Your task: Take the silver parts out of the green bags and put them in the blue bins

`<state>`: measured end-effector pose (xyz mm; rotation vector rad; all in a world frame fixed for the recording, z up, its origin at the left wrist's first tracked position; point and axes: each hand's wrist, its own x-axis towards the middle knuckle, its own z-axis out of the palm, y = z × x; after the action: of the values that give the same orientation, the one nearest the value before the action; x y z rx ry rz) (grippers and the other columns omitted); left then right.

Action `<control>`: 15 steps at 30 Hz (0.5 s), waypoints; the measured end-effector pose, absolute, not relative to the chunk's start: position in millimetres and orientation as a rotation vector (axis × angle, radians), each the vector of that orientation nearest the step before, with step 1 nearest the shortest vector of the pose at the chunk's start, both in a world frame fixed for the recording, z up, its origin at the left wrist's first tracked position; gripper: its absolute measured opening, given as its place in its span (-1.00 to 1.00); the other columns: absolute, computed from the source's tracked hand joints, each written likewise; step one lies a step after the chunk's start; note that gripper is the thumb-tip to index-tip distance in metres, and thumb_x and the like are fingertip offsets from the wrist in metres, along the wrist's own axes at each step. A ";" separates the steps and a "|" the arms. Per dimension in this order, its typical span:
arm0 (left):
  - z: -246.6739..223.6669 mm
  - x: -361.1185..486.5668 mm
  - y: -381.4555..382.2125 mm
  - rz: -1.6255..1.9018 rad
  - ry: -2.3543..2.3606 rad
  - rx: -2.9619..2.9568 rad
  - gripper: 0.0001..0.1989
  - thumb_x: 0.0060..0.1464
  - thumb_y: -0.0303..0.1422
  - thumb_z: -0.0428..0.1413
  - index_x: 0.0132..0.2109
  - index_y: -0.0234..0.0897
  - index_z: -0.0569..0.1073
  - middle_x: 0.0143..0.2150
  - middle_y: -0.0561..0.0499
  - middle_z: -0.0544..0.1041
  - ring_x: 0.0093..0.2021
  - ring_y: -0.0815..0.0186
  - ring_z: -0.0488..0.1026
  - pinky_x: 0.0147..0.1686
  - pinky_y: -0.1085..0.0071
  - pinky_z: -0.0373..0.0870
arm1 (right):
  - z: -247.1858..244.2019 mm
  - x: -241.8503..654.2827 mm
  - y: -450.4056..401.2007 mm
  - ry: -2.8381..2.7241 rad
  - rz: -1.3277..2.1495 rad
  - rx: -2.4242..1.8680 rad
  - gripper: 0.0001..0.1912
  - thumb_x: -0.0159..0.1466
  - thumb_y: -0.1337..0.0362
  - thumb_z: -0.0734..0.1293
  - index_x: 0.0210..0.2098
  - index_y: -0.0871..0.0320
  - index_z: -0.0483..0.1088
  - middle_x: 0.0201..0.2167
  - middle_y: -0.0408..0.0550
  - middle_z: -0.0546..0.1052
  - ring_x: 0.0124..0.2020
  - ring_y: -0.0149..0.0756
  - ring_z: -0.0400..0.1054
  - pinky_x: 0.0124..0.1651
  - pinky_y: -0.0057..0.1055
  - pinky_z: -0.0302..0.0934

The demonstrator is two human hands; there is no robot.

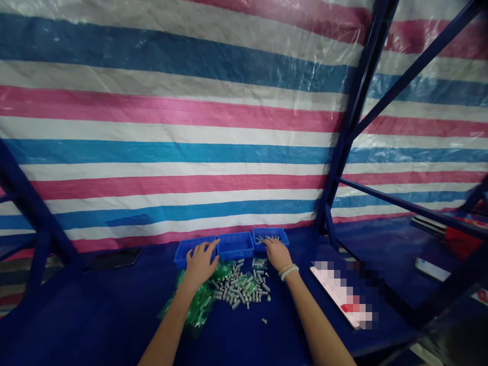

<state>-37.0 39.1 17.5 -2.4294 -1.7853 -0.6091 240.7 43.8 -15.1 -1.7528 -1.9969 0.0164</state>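
Observation:
My left hand [200,263] hovers by the left blue bin [183,254], its fingers spread and nothing visible in them. My right hand [278,254], with a bracelet at the wrist, reaches into the right blue bin [282,235], where small metal pieces lie. Its fingers are bent together; whatever they hold is too small to name. Between the two stands the middle blue bin [235,246]. In front of the bins spreads a pile of small metal cylinders [238,292]. Green plastic bags [198,305] lie under and beside my left forearm.
A phone [339,297] rests right of my right forearm. A flat dark object [112,259] is at the back left. One loose small piece [264,321] lies nearer me. Blue metal posts [341,137] frame the striped sheet [171,152] behind the blue table [95,315].

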 end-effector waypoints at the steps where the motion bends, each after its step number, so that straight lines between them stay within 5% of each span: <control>1: 14.0 -37.6 41.9 -0.538 -1.787 -2.442 -0.54 0.16 -0.31 -0.03 0.22 -0.04 0.26 0.02 -0.14 0.43 0.03 0.01 0.32 0.05 -0.10 0.09 | -16.3 240.8 43.4 -2.003 0.014 -1.760 -0.69 0.28 0.49 0.17 -0.09 0.16 0.45 -0.12 0.04 0.53 -0.05 -0.22 0.35 0.01 -0.40 0.13; 11: -4.7 -43.5 46.5 -0.514 -1.673 -2.583 -0.66 0.24 -0.31 -0.12 0.10 0.02 0.36 -0.01 -0.06 0.40 0.03 0.10 0.35 0.11 -0.19 -0.07 | -14.9 232.8 30.6 -1.978 -0.025 -1.665 -0.70 0.28 0.47 0.17 -0.05 0.17 0.41 -0.05 0.05 0.45 0.00 -0.23 0.30 0.05 -0.40 0.13; 15: -5.6 -47.9 47.0 -0.524 -1.657 -2.602 -0.62 0.23 -0.36 -0.12 0.15 0.04 0.31 0.02 -0.04 0.40 0.04 0.13 0.34 0.14 -0.13 -0.06 | -12.3 199.6 22.5 -2.225 0.029 -1.399 -0.73 0.30 0.44 0.17 -0.13 0.11 0.45 -0.17 -0.04 0.51 -0.09 -0.29 0.36 -0.01 -0.44 0.18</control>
<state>-47.9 47.0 -5.6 -2.6024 -1.6568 -0.5239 199.6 22.5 -12.3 -1.3991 -2.2253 0.0295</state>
